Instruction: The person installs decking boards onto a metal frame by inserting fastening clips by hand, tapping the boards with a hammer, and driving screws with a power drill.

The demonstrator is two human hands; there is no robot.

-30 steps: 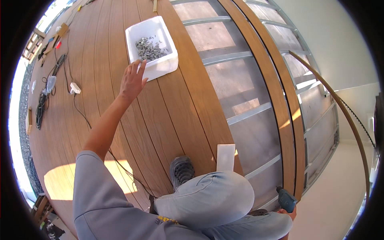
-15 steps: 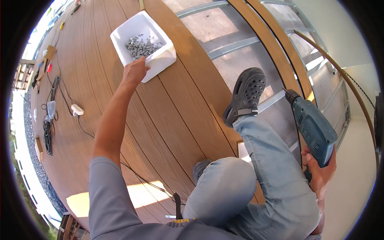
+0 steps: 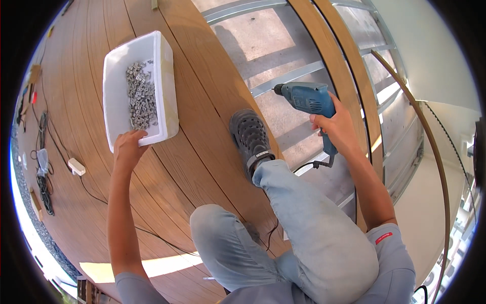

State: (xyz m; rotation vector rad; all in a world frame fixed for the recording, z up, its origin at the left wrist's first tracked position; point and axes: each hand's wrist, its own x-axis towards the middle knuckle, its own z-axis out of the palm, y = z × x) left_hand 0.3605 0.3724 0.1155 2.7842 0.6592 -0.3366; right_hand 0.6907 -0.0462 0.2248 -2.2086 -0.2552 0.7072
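My left hand [image 3: 128, 148] is closed on the near rim of a white foam box [image 3: 166, 86], which stands on the brown deck boards [image 3: 202, 147]. Inside it, a heap of small grey metal clips [image 3: 140, 99] lies toward the right wall. In my right hand [image 3: 338, 124] is a blue corded power drill [image 3: 308, 98], held by its handle above the open part of the frame. Its black chuck points left, toward the box. The trigger is mostly hidden by my fingers.
Bare metal joists [image 3: 291, 76] span a gap right of the laid boards. Beyond my shod foot [image 3: 249, 136] lie two separate boards [image 3: 334, 40]. A curved brown strip [image 3: 435, 126] runs along the right. Coiled black cable [image 3: 43, 167] and a white socket block [image 3: 76, 166] lie at left.
The foam box has come nearer and turned, with my left hand on its near rim. My right hand has raised the drill and swung it leftward over the joists. My foot has shifted in view.
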